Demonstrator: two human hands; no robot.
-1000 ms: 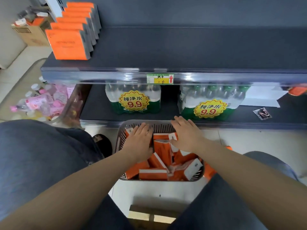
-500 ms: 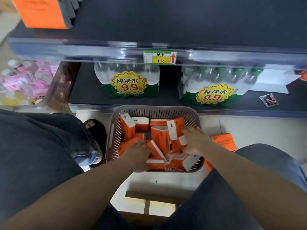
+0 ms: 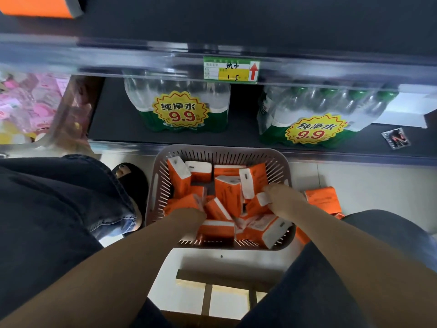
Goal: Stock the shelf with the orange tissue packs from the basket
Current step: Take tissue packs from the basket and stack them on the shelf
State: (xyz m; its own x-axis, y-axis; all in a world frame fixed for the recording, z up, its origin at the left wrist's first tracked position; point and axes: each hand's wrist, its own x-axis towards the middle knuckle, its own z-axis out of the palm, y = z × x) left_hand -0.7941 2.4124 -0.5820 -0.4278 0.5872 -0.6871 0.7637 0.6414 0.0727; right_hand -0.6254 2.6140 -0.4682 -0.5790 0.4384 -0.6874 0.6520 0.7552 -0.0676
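Note:
A grey slatted basket [image 3: 220,151] stands on the floor below the shelves, holding several orange tissue packs [image 3: 228,195] with white ends. My left hand [image 3: 189,215] is down in the near left of the basket, fingers curled onto a pack [image 3: 181,203]. On the right side, my right hand [image 3: 285,200] grips a pack [image 3: 256,205] by its white end. The dark upper shelf [image 3: 260,27] carries orange packs [image 3: 35,5] at its far left, cut off by the frame.
Two shrink-wrapped water bottle packs [image 3: 177,107] [image 3: 314,114] fill the lower shelf behind the basket. More orange packs [image 3: 322,200] lie on the floor right of it. My sandalled foot [image 3: 130,178] is to its left, and a wooden frame [image 3: 212,287] lies near me.
My hands moved from the basket's far side to its near half and sank among the packs, fingers closing on them. The view dropped, so the stocked shelf row slid mostly out of frame.

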